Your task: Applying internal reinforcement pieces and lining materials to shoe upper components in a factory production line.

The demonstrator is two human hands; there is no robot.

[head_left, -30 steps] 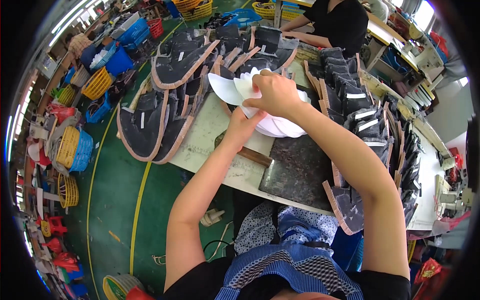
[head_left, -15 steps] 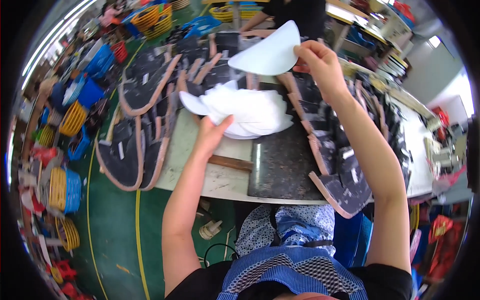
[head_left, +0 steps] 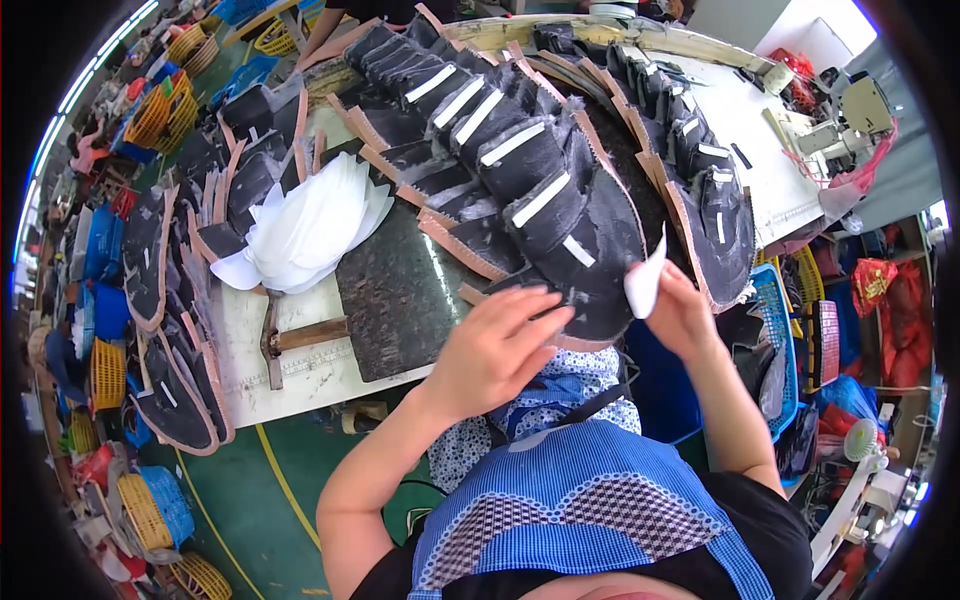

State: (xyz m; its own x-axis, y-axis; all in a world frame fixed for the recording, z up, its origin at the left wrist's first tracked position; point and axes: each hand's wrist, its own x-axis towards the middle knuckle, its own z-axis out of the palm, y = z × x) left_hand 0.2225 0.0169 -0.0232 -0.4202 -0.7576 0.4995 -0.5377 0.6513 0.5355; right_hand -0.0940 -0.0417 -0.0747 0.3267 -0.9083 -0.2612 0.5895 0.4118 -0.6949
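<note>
A row of overlapping black shoe uppers (head_left: 590, 225) with tan edges and white strips runs from the table's front edge toward the back. At its near end, my left hand (head_left: 495, 345) lies with fingers stretched out over the closest upper, seeming to touch it. My right hand (head_left: 680, 308) pinches a thin white curved sheet piece (head_left: 647, 280) between thumb and fingers, at the right edge of that upper. To the left, a fanned pile of similar white pieces (head_left: 315, 225) rests on the table beside a dark stone slab (head_left: 400, 300).
A hammer (head_left: 305, 335) with a wooden handle lies left of the slab. More uppers are stacked at the left (head_left: 170, 380) and right (head_left: 715, 200) of the table (head_left: 290, 390). A blue basket (head_left: 780, 350) stands at the right. Part of another person (head_left: 335, 25) shows at the back.
My view has turned to the right. The right hand has lowered the white piece to the nearest upper. My left hand has left the white pile and moved over to that upper.
</note>
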